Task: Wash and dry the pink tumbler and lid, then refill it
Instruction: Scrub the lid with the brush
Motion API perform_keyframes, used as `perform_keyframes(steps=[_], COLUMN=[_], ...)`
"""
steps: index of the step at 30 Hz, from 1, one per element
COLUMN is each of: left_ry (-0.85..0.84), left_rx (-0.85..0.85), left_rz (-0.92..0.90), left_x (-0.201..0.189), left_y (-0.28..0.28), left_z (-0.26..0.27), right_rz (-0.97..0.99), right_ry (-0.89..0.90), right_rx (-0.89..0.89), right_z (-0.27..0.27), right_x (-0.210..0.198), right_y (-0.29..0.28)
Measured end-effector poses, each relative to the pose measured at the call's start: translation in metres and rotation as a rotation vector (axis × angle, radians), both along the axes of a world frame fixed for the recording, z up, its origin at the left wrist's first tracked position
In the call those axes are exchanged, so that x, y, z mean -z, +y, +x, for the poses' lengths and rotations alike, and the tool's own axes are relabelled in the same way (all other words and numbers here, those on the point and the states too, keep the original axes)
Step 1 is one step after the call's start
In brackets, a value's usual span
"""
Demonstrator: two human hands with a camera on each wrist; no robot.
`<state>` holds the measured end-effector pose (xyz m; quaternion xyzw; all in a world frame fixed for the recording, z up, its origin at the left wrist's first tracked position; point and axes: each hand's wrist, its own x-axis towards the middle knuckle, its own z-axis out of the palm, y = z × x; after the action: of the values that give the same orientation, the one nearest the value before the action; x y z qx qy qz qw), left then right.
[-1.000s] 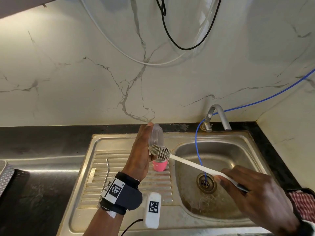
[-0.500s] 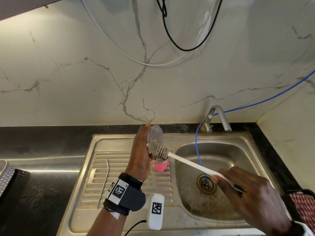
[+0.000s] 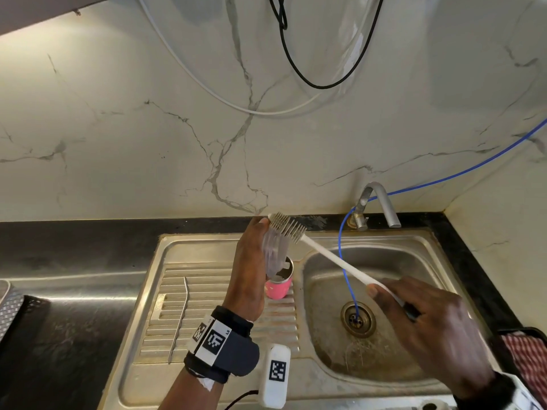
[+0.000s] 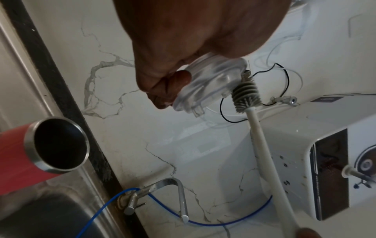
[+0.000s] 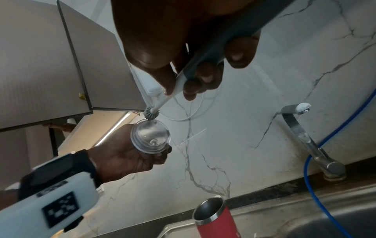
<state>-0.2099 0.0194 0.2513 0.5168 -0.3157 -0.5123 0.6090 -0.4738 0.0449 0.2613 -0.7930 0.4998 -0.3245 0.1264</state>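
Here the left hand grips the clear lid upright; the right hand clasps the bottle brush, bristles touching the lid's upper rim.

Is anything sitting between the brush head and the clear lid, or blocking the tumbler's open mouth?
Nothing visible. The brush bristles lie at the rim of the lid held by the left hand; the tumbler stands open on the drainboard.

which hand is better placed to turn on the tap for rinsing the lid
Right. The right hand hovers over the sink basin, on the tap's side, though it would need to free fingers from the bottle brush. The left hand grips the clear lid over the drainboard, farther away.
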Motion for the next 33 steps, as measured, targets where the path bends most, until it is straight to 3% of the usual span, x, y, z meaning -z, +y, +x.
perform_keyframes(steps=[4, 10, 18, 22, 24, 29, 33], left_ry=[-0.051, -0.02, 0.01, 0.083, 0.206, 0.309, 0.421], left_rx=[0.002, -0.126, -0.197, -0.361, -0.437, -0.445, -0.341], left_rz=[-0.009, 0.013, -0.077, -0.052, -0.022, -0.051, 0.078], left_x=[-0.004, -0.003, -0.003, -0.023, -0.036, -0.049, -0.05], left_y=[0.002, -0.007, -0.006, -0.013, -0.016, -0.01, -0.002], left_z=[-0.002, 0.004, -0.017, -0.007, 0.004, 0.002, -0.02], right_rz=[0.026, 0.047, -0.005, -0.017, -0.004, -0.097, -0.17], right_ry=[0.024, -0.03, -0.126, -0.139, -0.134, -0.164, -0.159], right_rx=[0.006, -0.054, 0.013, -0.003, 0.026, 0.016, -0.072], right_z=[0.001, 0.013, 0.04, 0.038, 0.029, 0.017, 0.035], right_x=[0.0, 0.003, 0.007, 0.021, 0.035, 0.041, 0.032], right_y=[-0.006, 0.015, 0.013, 0.029, 0.037, 0.029, 0.02])
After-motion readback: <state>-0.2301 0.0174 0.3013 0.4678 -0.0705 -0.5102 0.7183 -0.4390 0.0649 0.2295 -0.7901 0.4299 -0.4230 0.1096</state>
